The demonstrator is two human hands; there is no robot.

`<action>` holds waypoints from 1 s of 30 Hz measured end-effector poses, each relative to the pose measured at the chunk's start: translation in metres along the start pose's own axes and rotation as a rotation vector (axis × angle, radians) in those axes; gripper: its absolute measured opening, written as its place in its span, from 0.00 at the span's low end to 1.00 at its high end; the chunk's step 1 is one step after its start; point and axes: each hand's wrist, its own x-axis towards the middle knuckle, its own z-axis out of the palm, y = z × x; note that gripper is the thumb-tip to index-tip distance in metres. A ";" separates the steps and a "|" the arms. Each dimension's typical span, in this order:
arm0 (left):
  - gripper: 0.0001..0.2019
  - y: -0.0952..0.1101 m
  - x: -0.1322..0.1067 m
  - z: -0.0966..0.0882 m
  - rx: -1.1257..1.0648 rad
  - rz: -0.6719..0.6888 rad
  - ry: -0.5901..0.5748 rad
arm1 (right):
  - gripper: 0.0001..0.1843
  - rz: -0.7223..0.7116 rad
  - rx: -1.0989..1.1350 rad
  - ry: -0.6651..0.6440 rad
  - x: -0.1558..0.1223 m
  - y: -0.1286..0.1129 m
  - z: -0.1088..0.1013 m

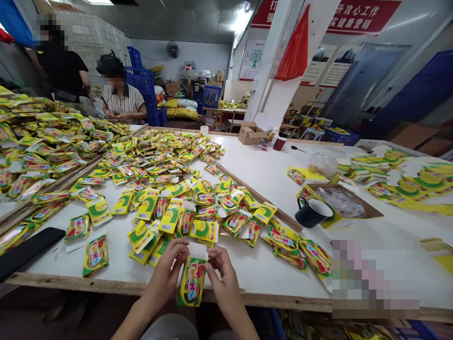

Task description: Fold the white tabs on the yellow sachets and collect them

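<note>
Between my two hands, at the front edge of the table, is a small yellow and green carton (191,284) with colourful lettering. It stands roughly upright, its white top flap raised. My left hand (172,265) has its fingers curled at the carton's upper left edge. On the other side, my right hand (222,275) pinches the upper right edge with thumb and fingers. Just beyond my hands lies a heap of similar cartons (173,215), many with white flaps sticking out. One carton (95,255) lies apart to the left. Whatever is inside the held carton cannot be seen.
Wooden strips (260,196) divide the white table (262,165). A dark mug (313,212) stands right, beside an opened box of clear plastic (339,200). A black phone-like slab (31,250) lies left. Two people work behind a larger carton pile (46,137). A blurred patch covers the right front.
</note>
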 end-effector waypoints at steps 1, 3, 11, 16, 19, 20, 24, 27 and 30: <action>0.07 0.000 0.000 0.003 -0.076 -0.036 0.034 | 0.10 -0.018 0.024 0.026 0.002 0.000 0.003; 0.10 0.000 0.000 0.009 -0.234 -0.110 0.092 | 0.08 -0.060 0.027 0.070 0.006 -0.002 0.005; 0.11 -0.019 -0.009 0.017 -0.359 -0.221 0.155 | 0.07 -0.101 -0.023 0.075 0.007 0.008 0.009; 0.08 -0.014 -0.010 0.018 -0.341 -0.223 0.041 | 0.09 -0.100 -0.072 0.000 0.007 0.012 0.005; 0.08 -0.010 -0.006 0.019 -0.310 -0.213 -0.016 | 0.08 -0.099 -0.104 -0.049 0.012 0.006 0.000; 0.08 -0.010 -0.006 0.019 -0.282 -0.202 -0.012 | 0.08 -0.106 -0.113 -0.055 0.014 0.004 -0.001; 0.09 -0.015 -0.007 0.021 -0.204 -0.158 0.124 | 0.07 -0.164 -0.125 -0.018 0.018 -0.001 0.000; 0.13 -0.018 -0.011 0.024 -0.275 -0.163 0.228 | 0.08 -0.136 -0.076 0.047 0.017 0.001 0.004; 0.09 -0.015 -0.013 0.024 -0.200 -0.103 0.178 | 0.08 -0.161 -0.075 0.034 0.017 0.002 0.005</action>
